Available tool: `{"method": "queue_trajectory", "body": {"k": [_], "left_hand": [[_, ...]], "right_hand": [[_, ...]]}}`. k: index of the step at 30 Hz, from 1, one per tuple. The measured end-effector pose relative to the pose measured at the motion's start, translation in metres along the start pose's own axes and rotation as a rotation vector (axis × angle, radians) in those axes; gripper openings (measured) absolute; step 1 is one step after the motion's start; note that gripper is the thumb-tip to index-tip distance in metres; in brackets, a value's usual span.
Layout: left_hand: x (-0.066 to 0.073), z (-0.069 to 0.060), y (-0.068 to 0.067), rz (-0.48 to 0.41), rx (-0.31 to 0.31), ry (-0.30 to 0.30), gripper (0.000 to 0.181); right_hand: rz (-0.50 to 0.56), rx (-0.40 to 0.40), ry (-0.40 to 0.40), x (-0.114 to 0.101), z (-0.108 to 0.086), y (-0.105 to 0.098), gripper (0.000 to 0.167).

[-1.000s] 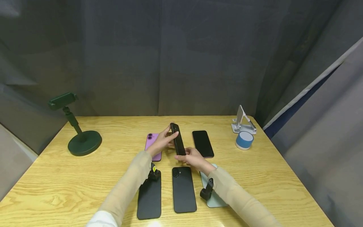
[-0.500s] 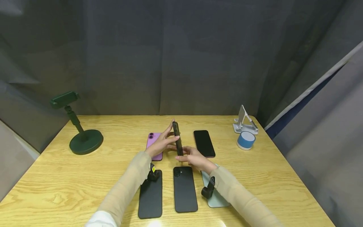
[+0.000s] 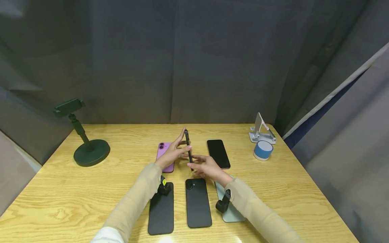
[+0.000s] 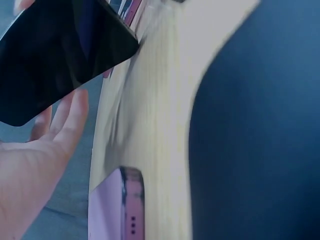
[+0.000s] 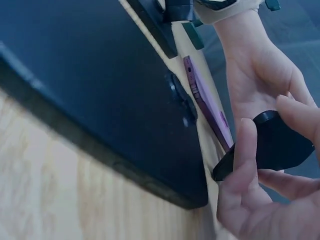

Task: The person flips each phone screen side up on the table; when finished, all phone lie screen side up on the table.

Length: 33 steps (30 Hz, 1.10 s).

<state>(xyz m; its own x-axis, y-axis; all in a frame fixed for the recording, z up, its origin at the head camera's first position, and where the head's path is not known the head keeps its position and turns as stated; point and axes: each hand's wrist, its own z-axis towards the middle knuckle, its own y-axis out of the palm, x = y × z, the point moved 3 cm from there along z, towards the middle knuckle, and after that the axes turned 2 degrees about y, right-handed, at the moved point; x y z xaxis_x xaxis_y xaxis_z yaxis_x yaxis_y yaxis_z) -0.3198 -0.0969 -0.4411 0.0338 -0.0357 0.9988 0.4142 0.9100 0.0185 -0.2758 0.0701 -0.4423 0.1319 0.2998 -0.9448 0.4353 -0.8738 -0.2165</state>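
Note:
A black smartphone (image 3: 188,148) is held up off the table, turned nearly edge-on in the head view. My left hand (image 3: 173,154) grips its upper part, thumb on the near side. Lower down, the fingers of my right hand (image 3: 209,167) pinch its bottom end. Its dark glossy screen (image 4: 60,60) shows in the left wrist view; the right wrist view has both hands around it. A purple phone (image 3: 161,152) lies partly under my left hand. To the right of the hands lies a phone with a black screen (image 3: 218,154).
Nearer on the wooden table (image 3: 76,202) lie a black phone (image 3: 198,202), another dark phone (image 3: 161,216) and a pale green phone (image 3: 232,212) partly under the right forearm. A green stand (image 3: 91,152) is at left; a white folding stand (image 3: 262,136) and blue-white cylinder (image 3: 262,151) are at right.
The held phone has rotated from showing a broad face to nearly edge-on. My right hand has shifted slightly along its lower end; the left hand keeps its hold.

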Motion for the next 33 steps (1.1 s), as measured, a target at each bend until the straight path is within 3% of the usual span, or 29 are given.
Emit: {"method": "queue_trajectory", "body": {"k": [5,11,24,28,33], "left_hand": [[0.003,0.000,0.005,0.025,-0.005,0.005,0.084],[0.004,0.000,0.007,0.039,0.013,0.005,0.085],[0.001,0.000,0.006,0.166,0.090,0.036,0.082],[0.000,0.000,0.005,0.149,0.092,0.057,0.079],[0.002,-0.005,0.002,0.226,0.159,0.071,0.073]], "right_hand": [[0.024,0.085,0.002,-0.005,0.001,-0.003,0.063],[-0.086,0.165,-0.034,-0.006,0.001,-0.004,0.062],[-0.285,0.400,-0.359,-0.021,-0.010,-0.003,0.038],[-0.320,0.446,-0.403,-0.022,-0.012,-0.004,0.037],[-0.344,0.498,-0.414,-0.022,-0.011,-0.008,0.045]]}}
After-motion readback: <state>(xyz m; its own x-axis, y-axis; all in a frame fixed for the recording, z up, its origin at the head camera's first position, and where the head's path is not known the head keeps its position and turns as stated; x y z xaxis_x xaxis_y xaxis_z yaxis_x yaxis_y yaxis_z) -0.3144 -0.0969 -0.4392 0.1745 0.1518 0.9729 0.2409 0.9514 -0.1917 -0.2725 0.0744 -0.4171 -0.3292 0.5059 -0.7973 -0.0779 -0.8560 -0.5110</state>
